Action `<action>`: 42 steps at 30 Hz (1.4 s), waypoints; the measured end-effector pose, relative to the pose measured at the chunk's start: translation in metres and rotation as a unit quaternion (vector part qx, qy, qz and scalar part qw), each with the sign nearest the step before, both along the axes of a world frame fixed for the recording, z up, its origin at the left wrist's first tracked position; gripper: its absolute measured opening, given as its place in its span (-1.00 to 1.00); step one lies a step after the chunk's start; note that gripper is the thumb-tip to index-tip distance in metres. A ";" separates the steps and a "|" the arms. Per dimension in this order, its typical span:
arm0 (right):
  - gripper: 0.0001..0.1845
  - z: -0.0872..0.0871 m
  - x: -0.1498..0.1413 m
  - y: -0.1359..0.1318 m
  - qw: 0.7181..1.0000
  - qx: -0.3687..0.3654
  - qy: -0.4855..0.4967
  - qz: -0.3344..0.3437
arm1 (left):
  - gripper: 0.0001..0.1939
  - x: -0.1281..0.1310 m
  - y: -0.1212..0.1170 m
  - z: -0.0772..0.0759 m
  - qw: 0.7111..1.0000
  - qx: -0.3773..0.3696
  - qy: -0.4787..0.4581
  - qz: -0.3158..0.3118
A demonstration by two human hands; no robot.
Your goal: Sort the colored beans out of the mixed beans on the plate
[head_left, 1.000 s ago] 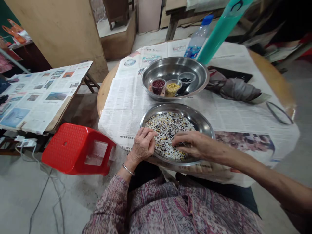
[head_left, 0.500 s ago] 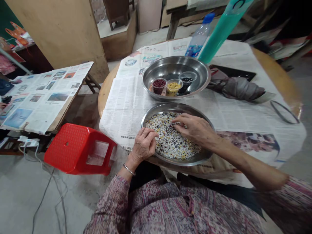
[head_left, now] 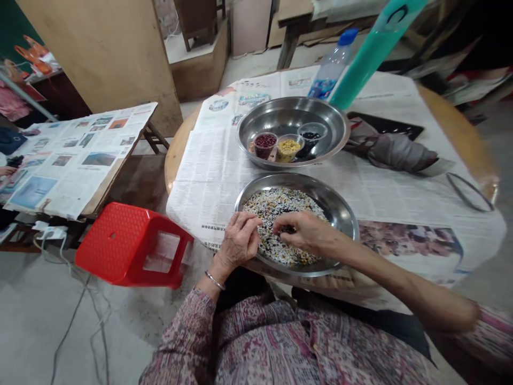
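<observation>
A shallow steel basin (head_left: 348, 224) near the table's front edge holds mixed grains (head_left: 282, 200): white ones with yellow, black and dark red among them. My left hand (head_left: 239, 238) is closed on the basin's left rim, a silver bangle at its wrist. Over the middle of the grains, my right hand (head_left: 306, 232) has its fingers curled toward the thumb; what lies between them is too small to make out. Behind stands a second steel basin (head_left: 332, 128), with clear cups of dark red beans (head_left: 265, 141), yellow beans (head_left: 289, 147) and black beans (head_left: 312, 133) inside.
Newspaper (head_left: 204, 176) covers the round table. Past the far basin are a plastic bottle (head_left: 331, 67) and a teal tube (head_left: 366, 59). A grey wrapped bundle (head_left: 401, 151) and a black loop (head_left: 468, 191) lie at right. A red stool (head_left: 116, 243) stands left, beside cables on the floor.
My right hand went from the near right of the grains up toward the far side, then back to the middle, fingers more curled. My left hand has stayed at the rim.
</observation>
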State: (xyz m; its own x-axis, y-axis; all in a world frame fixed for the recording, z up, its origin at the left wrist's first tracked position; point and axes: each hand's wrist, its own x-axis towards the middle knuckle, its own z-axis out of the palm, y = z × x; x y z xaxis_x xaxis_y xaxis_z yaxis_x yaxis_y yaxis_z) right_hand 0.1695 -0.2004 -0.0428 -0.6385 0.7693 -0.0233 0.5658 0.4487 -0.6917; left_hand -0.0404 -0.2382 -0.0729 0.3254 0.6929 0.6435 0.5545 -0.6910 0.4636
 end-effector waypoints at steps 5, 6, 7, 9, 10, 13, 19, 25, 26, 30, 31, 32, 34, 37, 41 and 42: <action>-0.77 -0.008 -0.010 -0.011 0.988 0.093 0.051 0.108 | -0.80 -0.001 -0.005 0.004 0.998 0.026 -0.026 0.042; -0.76 -0.009 -0.015 -0.009 0.984 0.114 0.052 0.125 | -0.79 -0.001 -0.007 0.004 0.997 0.037 -0.033 0.056; -0.76 -0.010 -0.020 -0.005 0.980 0.136 0.050 0.139 | -0.79 -0.001 -0.008 0.004 0.995 0.048 -0.041 0.071; -0.75 -0.010 -0.030 0.006 0.969 0.187 0.039 0.158 | -0.78 -0.001 -0.009 0.003 0.992 0.062 -0.051 0.097; -0.76 -0.009 -0.035 0.013 0.963 0.216 0.032 0.159 | -0.77 -0.001 -0.009 0.003 0.991 0.066 -0.052 0.103; -0.78 -0.007 -0.041 0.034 0.948 0.284 0.002 0.144 | -0.78 0.000 -0.007 0.004 0.993 0.060 -0.035 0.095; -0.77 -0.008 -0.015 0.058 0.968 0.224 -0.080 0.081 | -0.79 0.000 -0.004 0.004 0.997 -0.003 -0.002 0.072; -0.69 -0.009 0.020 0.021 0.989 0.129 0.036 0.056 | -0.78 -0.001 -0.006 0.003 0.997 -0.020 -0.001 0.075; -0.69 -0.009 0.021 0.010 0.987 0.141 0.046 0.062 | -0.78 -0.001 -0.006 0.002 0.997 -0.022 -0.003 0.075; -0.72 -0.006 0.013 -0.025 0.961 0.240 -0.006 0.137 | -0.79 0.000 -0.006 0.003 0.997 -0.017 -0.002 0.078; -0.73 -0.007 0.010 -0.028 0.954 0.263 -0.025 0.144 | -0.80 0.000 -0.006 0.003 0.997 -0.015 0.000 0.078; -0.72 -0.008 0.008 -0.027 0.949 0.280 -0.039 0.140 | -0.80 0.000 -0.006 0.003 0.997 -0.014 0.001 0.079; -0.71 -0.012 0.006 -0.018 0.949 0.293 -0.054 0.107 | -0.80 -0.001 -0.006 0.002 0.997 -0.017 0.001 0.080; -0.71 -0.020 0.010 0.007 0.961 0.264 -0.052 0.060 | -0.80 -0.001 -0.006 0.002 0.996 -0.023 -0.001 0.082; -0.71 -0.023 0.022 0.037 0.979 0.202 -0.036 0.014 | -0.81 -0.001 -0.006 0.002 0.997 -0.016 -0.006 0.078; -0.71 -0.023 0.025 0.043 0.979 0.198 -0.034 -0.014 | -0.81 0.000 -0.005 0.002 0.997 -0.013 -0.007 0.077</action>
State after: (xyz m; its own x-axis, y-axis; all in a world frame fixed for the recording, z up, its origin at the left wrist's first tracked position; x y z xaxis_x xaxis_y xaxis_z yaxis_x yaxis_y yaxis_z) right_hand 0.1940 -0.1578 -0.0657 -0.6240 0.7439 0.2392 0.6207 0.6578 -0.4266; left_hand -0.0408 -0.2436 -0.0710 0.2048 0.7508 0.6280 0.6458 -0.5858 0.4898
